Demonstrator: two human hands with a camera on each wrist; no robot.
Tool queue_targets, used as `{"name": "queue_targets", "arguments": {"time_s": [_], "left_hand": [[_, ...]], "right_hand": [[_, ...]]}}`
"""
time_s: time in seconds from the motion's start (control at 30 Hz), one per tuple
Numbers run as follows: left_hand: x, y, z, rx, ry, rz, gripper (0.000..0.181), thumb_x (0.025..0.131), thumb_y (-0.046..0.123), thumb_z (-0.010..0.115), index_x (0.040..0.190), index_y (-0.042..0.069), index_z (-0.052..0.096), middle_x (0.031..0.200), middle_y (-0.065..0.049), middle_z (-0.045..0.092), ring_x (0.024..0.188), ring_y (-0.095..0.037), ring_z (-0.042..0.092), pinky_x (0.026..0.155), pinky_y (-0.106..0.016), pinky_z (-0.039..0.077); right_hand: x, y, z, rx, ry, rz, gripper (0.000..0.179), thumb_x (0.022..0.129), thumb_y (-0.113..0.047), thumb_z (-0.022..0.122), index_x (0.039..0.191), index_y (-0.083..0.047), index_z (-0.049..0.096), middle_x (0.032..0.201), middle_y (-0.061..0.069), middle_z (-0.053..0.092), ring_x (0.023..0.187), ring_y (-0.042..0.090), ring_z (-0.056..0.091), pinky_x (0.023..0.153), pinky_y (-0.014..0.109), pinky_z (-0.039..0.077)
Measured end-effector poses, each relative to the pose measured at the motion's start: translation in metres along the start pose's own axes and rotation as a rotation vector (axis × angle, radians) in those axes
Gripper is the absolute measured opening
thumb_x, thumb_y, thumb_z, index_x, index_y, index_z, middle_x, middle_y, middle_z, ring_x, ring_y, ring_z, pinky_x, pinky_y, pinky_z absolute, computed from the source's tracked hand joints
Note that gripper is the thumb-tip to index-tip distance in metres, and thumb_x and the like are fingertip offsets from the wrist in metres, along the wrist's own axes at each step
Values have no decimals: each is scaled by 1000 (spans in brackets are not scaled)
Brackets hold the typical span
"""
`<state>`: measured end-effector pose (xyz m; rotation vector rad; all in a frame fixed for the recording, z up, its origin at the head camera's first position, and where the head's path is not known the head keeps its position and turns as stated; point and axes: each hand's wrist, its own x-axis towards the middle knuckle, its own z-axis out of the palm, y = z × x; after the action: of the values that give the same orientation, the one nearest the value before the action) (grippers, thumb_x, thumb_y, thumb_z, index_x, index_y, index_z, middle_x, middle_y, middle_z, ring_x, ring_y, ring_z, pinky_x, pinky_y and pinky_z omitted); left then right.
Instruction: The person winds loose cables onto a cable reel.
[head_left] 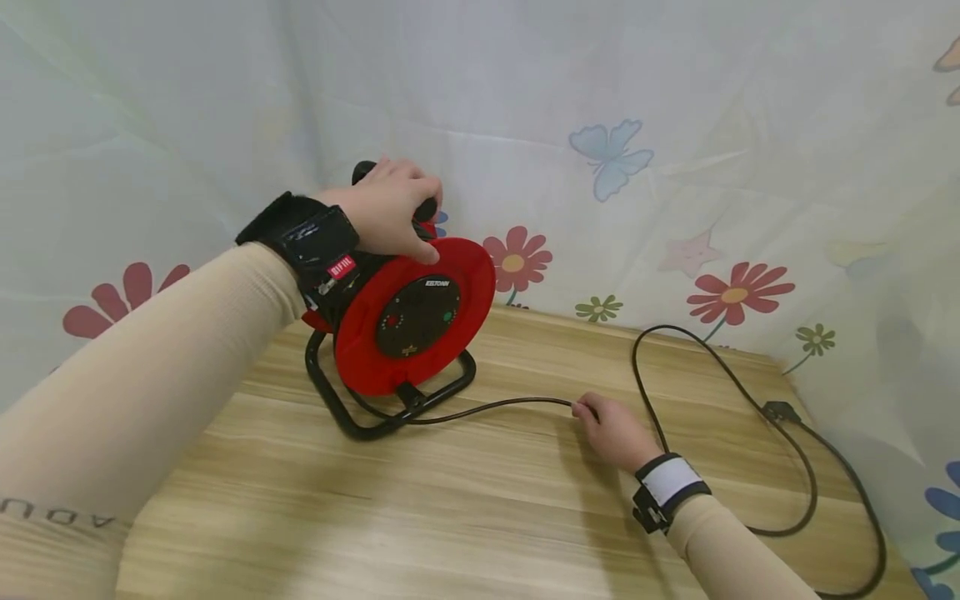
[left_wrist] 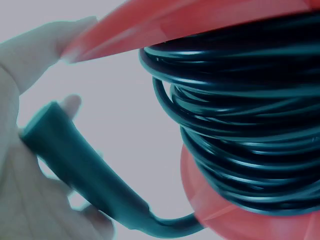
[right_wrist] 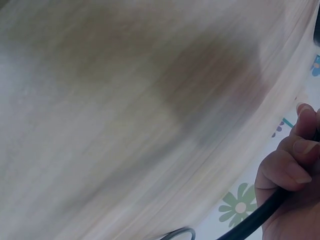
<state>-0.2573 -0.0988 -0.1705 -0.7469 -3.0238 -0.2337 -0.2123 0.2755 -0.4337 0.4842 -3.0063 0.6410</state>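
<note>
A red and black cable reel [head_left: 468,287] stands on its black tube frame on the table, left of centre. My left hand [head_left: 390,204] is over its top and holds the black handle [left_wrist: 87,167], with the thumb against the red disc's rim. Black cable [left_wrist: 235,82] lies wound in several turns between the red discs in the left wrist view. A length of cable [head_left: 517,401] runs out from the reel's foot to my right hand [head_left: 617,435]. In the right wrist view, curled fingers [right_wrist: 280,172] grip that cable low over the wood.
Loose cable [head_left: 806,471] loops over the right side of the wooden table [head_left: 450,517]. A black plug [head_left: 782,411] lies near the right edge. A white curtain [head_left: 510,108] with flowers and a butterfly hangs behind and to the right.
</note>
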Motion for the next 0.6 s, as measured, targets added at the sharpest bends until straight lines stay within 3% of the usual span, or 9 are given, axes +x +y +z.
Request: {"name": "queue_targets", "arguments": {"time_s": [0.1,0.2,0.3,0.43,0.6], "left_hand": [[-3,7,3,17,51,-75,61,78,39,72,125,9,47,146,-26,29,135,-46,11,110,-65,16],[-6,9,5,-3,88,-126,67,76,38,74,128,8,46,143,-27,32,134,-51,7,109,-69,13],[-8,7,6,-37,112,-158,67,73,36,76,125,7,45,134,-26,36,130,-50,16,100,-67,32],[-10,2,7,-79,125,-165,61,73,33,74,120,7,46,130,-27,36,127,-50,19,85,-63,47],[-10,-2,6,-78,110,-133,60,74,32,73,122,7,46,130,-28,37,128,-53,16,85,-65,46]], "right_hand": [[1,-2,-1,5,2,4,19,98,-19,51,94,-6,64,72,3,57,62,14,48,56,32,41],[2,-3,-1,8,-2,3,20,98,-19,51,94,-6,64,71,2,56,61,14,47,56,31,40],[3,-2,0,13,2,-2,19,98,-18,51,93,-6,64,70,2,55,61,13,47,55,31,40],[6,-1,0,13,9,-9,18,98,-17,52,93,-5,64,71,3,57,61,14,48,55,32,41],[8,-1,-1,17,-11,5,20,98,-17,51,96,-4,65,82,8,65,68,15,51,61,35,44]]}}
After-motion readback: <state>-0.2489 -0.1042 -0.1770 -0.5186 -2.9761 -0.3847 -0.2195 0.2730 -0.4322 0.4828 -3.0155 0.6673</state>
